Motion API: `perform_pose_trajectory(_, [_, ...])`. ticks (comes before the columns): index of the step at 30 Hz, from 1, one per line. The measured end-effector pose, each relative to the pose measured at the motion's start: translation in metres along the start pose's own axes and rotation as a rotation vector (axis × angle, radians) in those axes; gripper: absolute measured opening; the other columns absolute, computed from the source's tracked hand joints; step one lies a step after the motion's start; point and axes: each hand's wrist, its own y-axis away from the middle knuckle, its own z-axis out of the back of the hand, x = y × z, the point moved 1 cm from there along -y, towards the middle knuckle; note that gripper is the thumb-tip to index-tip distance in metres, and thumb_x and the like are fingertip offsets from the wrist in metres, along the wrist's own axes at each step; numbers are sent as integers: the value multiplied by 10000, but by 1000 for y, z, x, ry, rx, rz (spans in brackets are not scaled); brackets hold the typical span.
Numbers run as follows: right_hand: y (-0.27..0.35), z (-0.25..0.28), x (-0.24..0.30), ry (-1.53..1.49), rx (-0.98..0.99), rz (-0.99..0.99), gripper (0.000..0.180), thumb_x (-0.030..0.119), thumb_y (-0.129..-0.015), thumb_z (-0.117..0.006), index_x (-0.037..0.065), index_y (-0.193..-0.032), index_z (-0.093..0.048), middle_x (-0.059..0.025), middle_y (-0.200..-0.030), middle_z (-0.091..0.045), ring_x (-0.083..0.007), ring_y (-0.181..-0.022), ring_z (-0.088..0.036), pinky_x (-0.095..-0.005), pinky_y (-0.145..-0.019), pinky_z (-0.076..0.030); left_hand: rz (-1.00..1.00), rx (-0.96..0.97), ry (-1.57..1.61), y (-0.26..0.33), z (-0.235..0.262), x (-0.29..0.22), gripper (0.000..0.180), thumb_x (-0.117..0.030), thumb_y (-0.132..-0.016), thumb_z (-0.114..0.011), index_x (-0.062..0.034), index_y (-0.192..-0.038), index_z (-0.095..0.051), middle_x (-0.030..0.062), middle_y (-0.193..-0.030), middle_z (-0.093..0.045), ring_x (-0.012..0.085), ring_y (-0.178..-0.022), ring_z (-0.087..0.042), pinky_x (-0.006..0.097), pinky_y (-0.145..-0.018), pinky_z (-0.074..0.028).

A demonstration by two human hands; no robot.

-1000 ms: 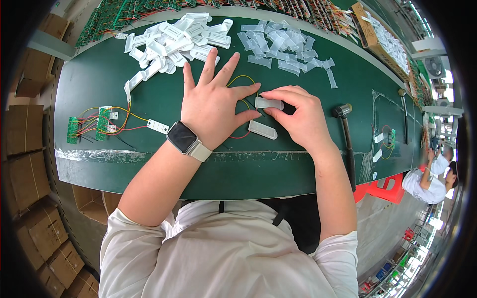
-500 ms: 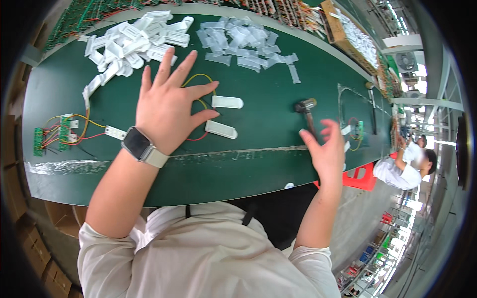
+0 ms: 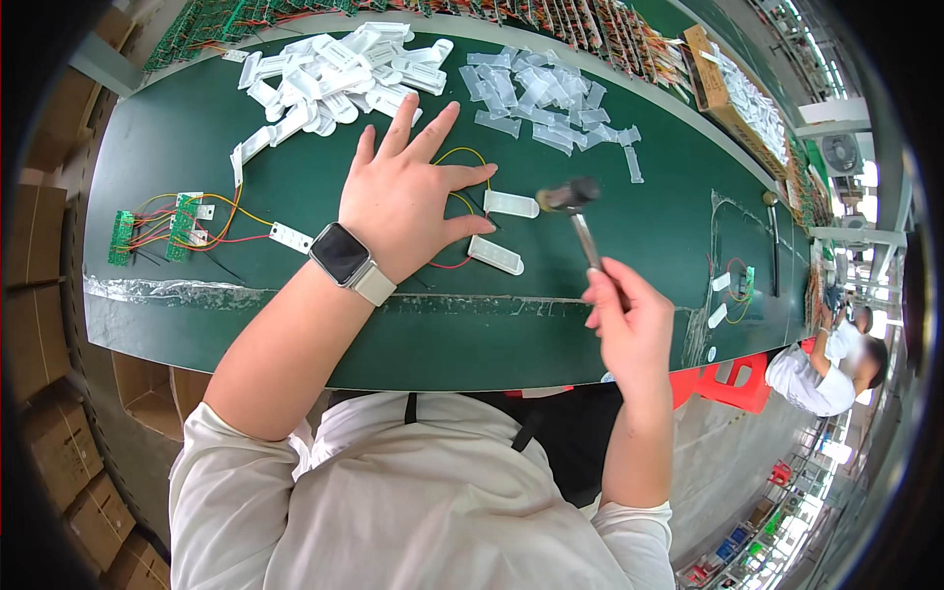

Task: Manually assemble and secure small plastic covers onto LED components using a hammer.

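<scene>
My right hand [image 3: 634,320] is closed around the handle of a small hammer [image 3: 584,236]. The hammer's head hangs above the green table, just right of two slim white plastic cases. My left hand [image 3: 398,206] lies over the table with its fingers spread. Its index fingertip is by the upper case [image 3: 511,204], and its thumb tip is by the lower case [image 3: 496,255]. Yellow and red wires run from the cases toward and beneath my left hand, which hides part of them.
Beyond my left hand lies a heap of white plastic shells [image 3: 339,79], with translucent sleeves [image 3: 541,98] to its right. Wired green circuit boards [image 3: 182,226] sit at the left. A cardboard box [image 3: 716,84] of white parts and another hammer [image 3: 774,246] are at the right.
My right hand has closed on the hammer and lifted it toward the white cases. The whole view has shifted, while my left hand stays spread beside the same cases.
</scene>
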Motion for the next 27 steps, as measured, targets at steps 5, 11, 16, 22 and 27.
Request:
perform_pose_trajectory(5, [-1,-26,26,132,-203,464,196,86,-1001,-781,-49,-1143,-762,-130,-813,-717,-203,-624,-655,-325,-580,-505,8,-14,-12,3,1,4,606,-568,-760,-905,-404,-1333,-793,57,-1743,-408,404,-1633,-292,668,-1260,-328])
perform_pose_trajectory(11, [-2,-38,18,271,-104,364,178,64,-986,-786,-19,-1144,-774,-106,-764,-670,-215,-588,-597,-348,-566,-485,-2,-3,6,3,-2,4,589,-562,-781,-894,-391,-1336,-793,52,-1739,-412,403,-1629,-297,665,-1259,-330])
perform_pose_trajectory(16, [8,-19,17,211,-186,343,209,64,-992,-784,-25,-1181,-775,-118,-768,-689,-212,-611,-631,-332,-590,-503,-14,-24,2,4,-1,5,574,-558,-791,-888,-399,-1334,-792,48,-1740,-409,407,-1625,-303,662,-1261,-331])
perform_pose_trajectory(22, [15,-19,-15,-5,-197,51,253,93,-1004,-791,-35,-1222,-778,-134,-846,-790,-159,-711,-743,-287,-691,-576,-10,-3,-1,1,-2,2,575,-556,-789,-889,-388,-1331,-795,42,-1737,-414,393,-1619,-319,658,-1260,-335])
perform_pose_trajectory(27, [-7,13,-25,459,-405,242,257,190,-1010,-784,57,-1230,-798,-117,-891,-746,-254,-714,-704,-374,-674,-553,-169,-164,14,0,1,3,469,-497,-826,-877,-269,-1235,-836,37,-1652,-522,362,-1590,-373,642,-1262,-339])
